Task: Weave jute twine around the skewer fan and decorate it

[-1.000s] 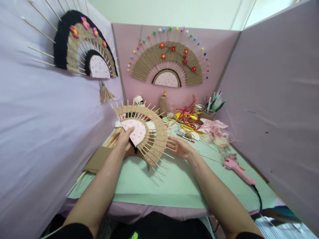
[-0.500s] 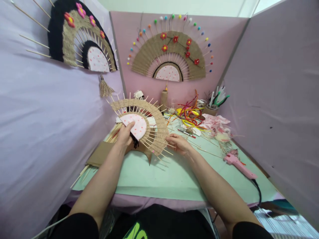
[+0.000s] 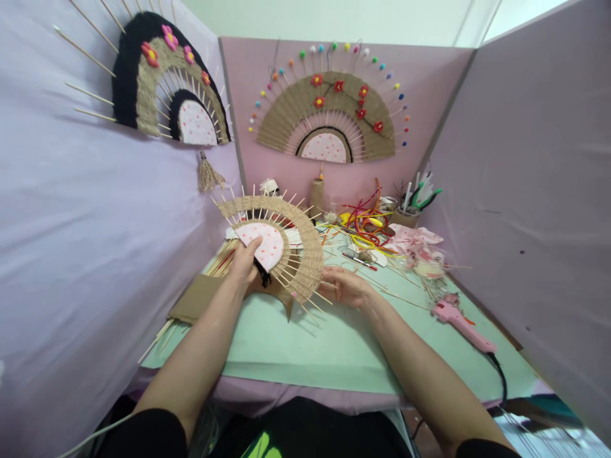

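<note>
A woven fan [image 3: 308,245] of tan cord on thin wooden sticks is held tilted above the table. Its half-round centre [image 3: 268,247] is covered in white cloth with pink dots. My left hand [image 3: 244,262] grips the straight edge of that centre, thumb on top and the other fingers hidden beneath. A black tassel [image 3: 263,275] hangs beside the thumb. At the fan's lower right edge, my right hand [image 3: 346,287] has its fingers loosely stretched toward the protruding stick ends; some fingertips are partly behind the rim, and contact is hard to tell.
Two finished fans, one with colored beads [image 3: 277,124] and one with black trim [image 3: 128,76], hang on the panels. A pink glue gun [image 3: 463,326] lies on the right. Pipe cleaners [image 3: 365,219], cloth scraps [image 3: 415,238] and brown cardboard [image 3: 193,299] lie around the table.
My right fingers closed in at the fan's edge half a second ago and have since loosened. My left hand keeps its grip on the fan, which tilts slightly. The camera view has shifted a little.
</note>
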The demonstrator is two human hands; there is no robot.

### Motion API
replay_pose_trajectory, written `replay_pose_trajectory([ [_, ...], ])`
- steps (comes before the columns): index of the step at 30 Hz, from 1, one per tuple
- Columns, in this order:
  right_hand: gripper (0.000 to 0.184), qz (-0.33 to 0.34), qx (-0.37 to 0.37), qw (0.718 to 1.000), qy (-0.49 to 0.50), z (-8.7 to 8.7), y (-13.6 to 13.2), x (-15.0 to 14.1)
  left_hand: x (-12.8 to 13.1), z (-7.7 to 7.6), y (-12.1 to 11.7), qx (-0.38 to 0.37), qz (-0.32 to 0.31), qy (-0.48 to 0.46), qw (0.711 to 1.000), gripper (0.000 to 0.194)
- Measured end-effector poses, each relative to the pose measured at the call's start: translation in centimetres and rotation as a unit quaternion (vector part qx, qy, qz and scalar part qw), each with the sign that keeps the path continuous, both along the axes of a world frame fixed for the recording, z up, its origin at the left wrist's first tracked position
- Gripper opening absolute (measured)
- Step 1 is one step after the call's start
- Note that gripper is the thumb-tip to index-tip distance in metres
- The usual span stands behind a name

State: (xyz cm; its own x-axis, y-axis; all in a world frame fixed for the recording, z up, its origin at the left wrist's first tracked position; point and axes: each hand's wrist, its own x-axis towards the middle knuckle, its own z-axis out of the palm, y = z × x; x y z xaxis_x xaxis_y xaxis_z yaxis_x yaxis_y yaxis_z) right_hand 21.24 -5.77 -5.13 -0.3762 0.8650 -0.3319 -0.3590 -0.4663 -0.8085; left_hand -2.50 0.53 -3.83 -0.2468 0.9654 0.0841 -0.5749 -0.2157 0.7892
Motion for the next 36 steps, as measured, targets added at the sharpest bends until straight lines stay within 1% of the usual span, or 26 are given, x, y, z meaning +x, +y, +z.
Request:
replay_pose_trajectory([
  [2, 0.022, -0.029, 0.011, 0.999, -0.014, 0.1, -0.5, 0.5, 0.2, 0.3, 0.0, -0.005, -0.009, -0.003, 1.0, 0.028],
  [5, 0.021, -0.114, 0.016, 0.993, -0.009, 0.1, -1.8, 1.8, 0.9, 1.1, 0.0, -0.004, -0.016, -0.018, 1.0, 0.027],
  [6, 0.019, -0.132, 0.01, 0.991, 0.003, 0.1, -2.4, 2.2, 1.3, 1.4, 0.1, -0.003, -0.017, -0.024, 1.0, 0.026],
  [8, 0.02, -0.134, -0.007, 0.99, 0.036, 0.0, -3.8, 2.8, 2.1, 2.3, 0.3, -0.001, -0.023, -0.034, 0.999, 0.025],
  [11, 0.027, -0.102, -0.01, 0.991, 0.081, 0.0, -5.6, 2.8, 3.4, 3.2, 0.6, 0.011, -0.036, -0.045, 0.998, 0.024],
  [13, 0.027, -0.118, 0.002, 0.989, 0.093, -0.1, -6.2, 2.1, 4.2, 3.4, 0.7, 0.024, -0.034, -0.053, 0.998, 0.024],
  [15, 0.026, -0.167, 0.011, 0.981, 0.098, -0.2, -6.3, 1.3, 5.0, 3.1, 0.8, 0.034, -0.02, -0.059, 0.997, 0.026],
  [17, 0.024, -0.226, 0.007, 0.968, 0.111, -0.5, -6.0, 0.5, 5.6, 2.4, 0.9, 0.037, -0.002, -0.066, 0.997, 0.028],
  [20, 0.024, -0.287, -0.01, 0.944, 0.162, -1.2, -5.3, -0.3, 6.4, 1.5, 0.9, 0.046, 0.013, -0.082, 0.995, 0.031],
  [22, 0.023, -0.302, -0.013, 0.933, 0.197, -1.4, -4.9, -0.7, 6.9, 1.1, 0.9, 0.058, 0.015, -0.092, 0.994, 0.03],
  [25, 0.025, -0.292, -0.002, 0.932, 0.214, -1.4, -4.6, -1.2, 7.6, 0.8, 0.9, 0.07, 0.014, -0.098, 0.993, 0.029],
  [28, 0.024, -0.308, 0.002, 0.931, 0.196, -1.3, -4.3, -1.6, 8.1, 0.6, 0.7, 0.059, 0.013, -0.105, 0.993, 0.029],
  [33, 0.026, -0.377, 0.01, 0.914, 0.152, -1.3, -3.9, -1.6, 8.2, 0.4, 0.4, 0.051, 0.012, -0.11, 0.993, 0.029],
  [36, 0.025, -0.394, 0.005, 0.906, 0.154, -1.0, -4.0, -1.4, 7.9, 0.5, 0.4, 0.046, 0.016, -0.107, 0.993, 0.029],
])
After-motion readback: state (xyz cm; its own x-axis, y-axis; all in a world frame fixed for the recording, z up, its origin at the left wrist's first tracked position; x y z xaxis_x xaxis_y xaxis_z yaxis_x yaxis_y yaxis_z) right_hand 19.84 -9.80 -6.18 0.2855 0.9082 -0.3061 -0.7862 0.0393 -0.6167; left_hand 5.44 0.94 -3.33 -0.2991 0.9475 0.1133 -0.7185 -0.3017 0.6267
